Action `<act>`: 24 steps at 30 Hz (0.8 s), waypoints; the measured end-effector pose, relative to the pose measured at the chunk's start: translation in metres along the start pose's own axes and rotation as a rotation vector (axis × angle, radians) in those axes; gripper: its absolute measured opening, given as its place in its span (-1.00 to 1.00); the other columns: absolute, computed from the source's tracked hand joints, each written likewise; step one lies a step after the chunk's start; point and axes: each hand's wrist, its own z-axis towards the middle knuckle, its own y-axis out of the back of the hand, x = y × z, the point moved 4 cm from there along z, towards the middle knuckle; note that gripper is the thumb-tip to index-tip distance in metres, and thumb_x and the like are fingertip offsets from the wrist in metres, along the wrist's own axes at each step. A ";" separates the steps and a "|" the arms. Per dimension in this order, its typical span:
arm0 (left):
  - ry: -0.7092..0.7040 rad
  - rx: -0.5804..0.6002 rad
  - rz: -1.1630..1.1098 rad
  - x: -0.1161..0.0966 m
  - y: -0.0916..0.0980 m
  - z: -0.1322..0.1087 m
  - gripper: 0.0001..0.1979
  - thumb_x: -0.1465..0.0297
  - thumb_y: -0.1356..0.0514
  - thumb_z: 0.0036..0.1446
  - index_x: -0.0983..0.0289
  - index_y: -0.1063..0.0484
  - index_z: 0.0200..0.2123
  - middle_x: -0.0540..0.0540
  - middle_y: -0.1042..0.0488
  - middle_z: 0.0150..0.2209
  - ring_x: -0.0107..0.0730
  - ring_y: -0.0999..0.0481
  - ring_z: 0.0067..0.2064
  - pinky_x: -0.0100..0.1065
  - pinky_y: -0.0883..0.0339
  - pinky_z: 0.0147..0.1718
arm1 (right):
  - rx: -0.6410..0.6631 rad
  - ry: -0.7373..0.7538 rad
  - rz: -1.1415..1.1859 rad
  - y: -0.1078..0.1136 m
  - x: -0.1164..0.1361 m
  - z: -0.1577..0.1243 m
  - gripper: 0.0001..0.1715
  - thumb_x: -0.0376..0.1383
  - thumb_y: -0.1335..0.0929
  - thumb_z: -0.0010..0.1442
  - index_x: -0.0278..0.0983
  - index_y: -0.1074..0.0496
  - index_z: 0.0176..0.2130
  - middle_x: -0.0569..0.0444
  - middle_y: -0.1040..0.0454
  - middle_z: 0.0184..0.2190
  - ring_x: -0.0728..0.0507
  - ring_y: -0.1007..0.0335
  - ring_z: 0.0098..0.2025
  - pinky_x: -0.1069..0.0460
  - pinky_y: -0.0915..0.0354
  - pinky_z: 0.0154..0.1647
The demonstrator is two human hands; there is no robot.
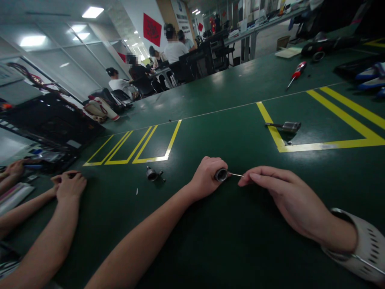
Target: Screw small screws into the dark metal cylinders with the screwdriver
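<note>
My left hand [207,178] is wrapped round a dark round metal part [221,175], its open ring end facing me. A thin metal rod [235,174] sticks out from beside that part towards the right. At the rod's far end are the fingertips of my right hand [279,192], held close together; whether they pinch the rod is hard to tell. On the green table [180,241], ahead and to the left, lies a small metal cup-shaped part [152,174] with small nuts [161,172] beside it. A cylindrical part with a shaft [290,127] rests by yellow tape on the right.
A red-handled screwdriver [297,72] lies at the back right, near a dark power tool [319,50] and blue-handled tools [371,78]. Another person's hands [70,186] are at the left edge. Yellow tape [173,140] marks the table. Several people sit farther back.
</note>
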 end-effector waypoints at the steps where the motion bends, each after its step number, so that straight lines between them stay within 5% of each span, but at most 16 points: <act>1: 0.001 -0.005 -0.024 0.001 0.000 0.000 -0.87 0.34 -0.12 0.15 0.28 -0.29 -0.40 0.01 -0.43 -0.38 -0.44 -0.39 -0.34 -0.36 -0.12 -0.27 | -0.009 -0.020 0.064 0.000 -0.001 0.001 -0.77 -0.18 -0.34 0.15 -0.26 -0.53 -0.35 0.02 -0.54 -0.31 -0.19 -0.43 -0.15 -0.09 -0.29 -0.09; 5: 0.015 -0.038 -0.054 0.004 -0.001 0.000 -0.88 0.36 -0.14 0.12 0.27 -0.28 -0.40 -0.02 -0.42 -0.39 -0.44 -0.39 -0.36 -0.37 -0.13 -0.27 | -0.028 -0.037 0.079 -0.002 -0.002 -0.001 -0.76 -0.17 -0.32 0.16 -0.24 -0.52 -0.35 0.03 -0.53 -0.31 -0.19 -0.41 -0.14 -0.09 -0.27 -0.09; 13: 0.001 -0.033 0.115 -0.002 -0.004 0.001 -0.81 0.31 -0.09 0.19 0.28 -0.30 -0.43 -0.01 -0.40 -0.45 -0.43 -0.37 -0.38 -0.36 -0.07 -0.33 | 0.075 0.349 -0.647 -0.021 0.017 -0.019 -0.76 -0.27 -0.22 0.24 -0.21 -0.42 -0.40 0.05 -0.47 -0.31 -0.16 -0.33 -0.22 -0.10 -0.21 -0.19; 20: -0.055 0.022 0.067 -0.004 -0.003 0.000 -0.86 0.34 -0.10 0.18 0.28 -0.29 -0.40 -0.01 -0.40 -0.44 -0.44 -0.37 -0.37 -0.36 -0.10 -0.29 | 0.026 0.011 -0.194 -0.001 0.006 -0.002 -0.75 -0.18 -0.29 0.17 -0.21 -0.51 -0.39 0.06 -0.52 -0.35 -0.19 -0.39 -0.19 -0.08 -0.23 -0.17; 24: -0.057 0.013 -0.054 -0.001 -0.003 0.001 -0.85 0.33 -0.15 0.14 0.28 -0.28 -0.40 -0.02 -0.40 -0.43 -0.47 -0.36 -0.39 -0.38 -0.13 -0.28 | 0.011 -0.056 0.079 -0.001 0.001 0.003 -0.78 -0.21 -0.32 0.13 -0.25 -0.53 -0.42 0.03 -0.54 -0.36 -0.18 -0.41 -0.17 -0.07 -0.22 -0.07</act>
